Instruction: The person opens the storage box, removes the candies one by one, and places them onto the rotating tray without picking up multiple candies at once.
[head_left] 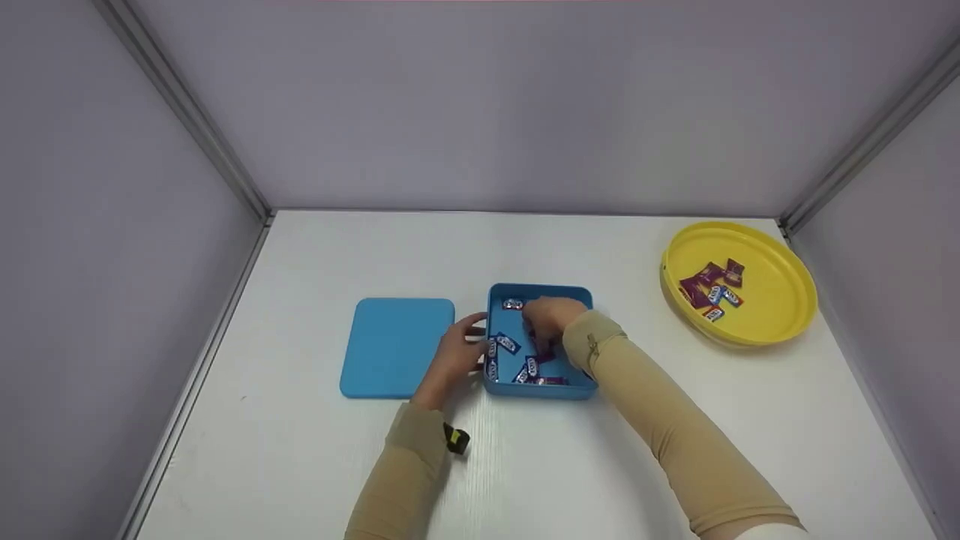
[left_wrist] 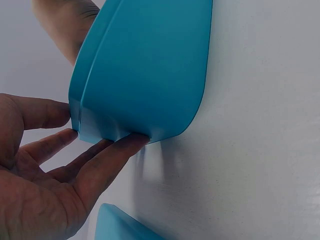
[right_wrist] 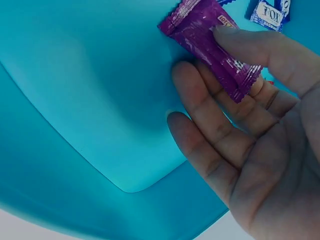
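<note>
Both hands work at the blue box (head_left: 539,292), which stands near the middle of the white worktop (head_left: 300,465). We find the right hand (head_left: 551,319) inside the box; the right wrist view shows its thumb pinching a purple candy (right_wrist: 210,45) against the fingers (right_wrist: 200,107), which otherwise lie fairly straight over the box floor. We find the left hand (head_left: 457,352) against the outside of the box's left wall, its fingers (left_wrist: 107,160) nearly straight and their tips touching the wall at its lower edge, gripping nothing. We note several more wrapped candies, blue-and-white (head_left: 507,343) and purple, lying loose in the box, mostly toward its near and left sides. We note a flat blue lid (head_left: 396,345) lying on the worktop just left of the box, with the left hand between the two. A yellow tray (head_left: 780,300) sits well apart at the right edge of the worktop, holding a small cluster of the same candies (head_left: 711,289) on its left half. Pale partition walls enclose the worktop on three sides.
</note>
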